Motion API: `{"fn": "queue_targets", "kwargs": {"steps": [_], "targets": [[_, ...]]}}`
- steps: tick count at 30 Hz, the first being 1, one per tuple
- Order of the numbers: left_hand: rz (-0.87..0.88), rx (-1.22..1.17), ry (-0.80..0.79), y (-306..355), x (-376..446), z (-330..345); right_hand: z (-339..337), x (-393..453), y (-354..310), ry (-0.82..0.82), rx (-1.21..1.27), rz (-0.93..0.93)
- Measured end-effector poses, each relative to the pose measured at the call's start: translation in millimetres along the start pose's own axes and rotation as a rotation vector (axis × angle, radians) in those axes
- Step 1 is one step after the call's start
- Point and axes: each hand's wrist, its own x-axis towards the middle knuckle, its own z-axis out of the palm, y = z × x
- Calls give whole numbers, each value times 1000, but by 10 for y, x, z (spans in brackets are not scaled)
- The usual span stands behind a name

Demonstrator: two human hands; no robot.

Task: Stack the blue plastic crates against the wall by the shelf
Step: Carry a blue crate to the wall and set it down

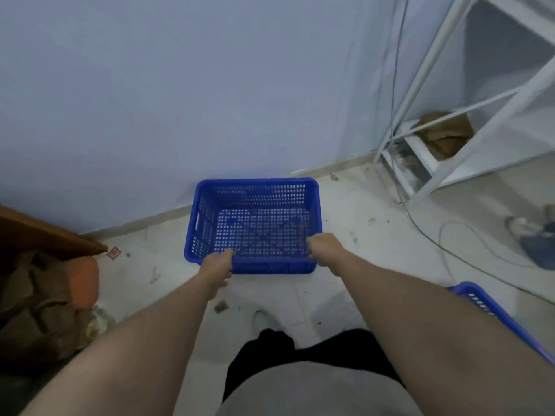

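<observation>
A perforated blue plastic crate [253, 226], rectangular and empty, sits on the pale tiled floor [375, 223] directly ahead of the person, its far long side close against the light blue wall [180, 85], though contact cannot be confirmed. Its long axis runs left to right, parallel to the wall and square to both forearms. The left hand [218, 264] meets the near rim towards the left corner and the right hand [322, 246] meets it towards the right corner; both appear curled over that rim, fingers hidden inside or behind it, so the firmness of the grasp cannot be told. The two hands are about equally near to it. A second blue perforated crate [492, 310] lies at the lower right, beside the right forearm and well apart from the first; judged from the task, it would go on top, and the right hand is the nearer to it. The white metal shelf frame [450, 85] stands to the right against the wall, a thin cable [432, 238] trailing from it across the scuffed, dusty floor. Brown bundled material [45, 295] fills the left edge.
</observation>
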Motion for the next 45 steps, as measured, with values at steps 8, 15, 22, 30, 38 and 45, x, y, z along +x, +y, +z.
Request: {"fn": "queue_targets", "kwargs": {"steps": [8, 15, 22, 30, 38, 45], "targets": [[-142, -135, -45, 613, 858, 239, 63, 943, -413, 90, 306, 209], [-308, -281, -28, 736, 1612, 601, 247, 1668, -705, -53, 384, 315], [-407, -250, -90, 253, 2624, 835, 622, 2397, -267, 39, 358, 376], [-311, 45, -83, -334, 3808, 763, 1634, 3042, 581, 56, 279, 559], [-102, 995, -479, -742, 4536, 476, 2188, 3688, 893, 214, 353, 648], [187, 1347, -454, -784, 4611, 511, 2145, 3737, 769, 229, 302, 583]]}}
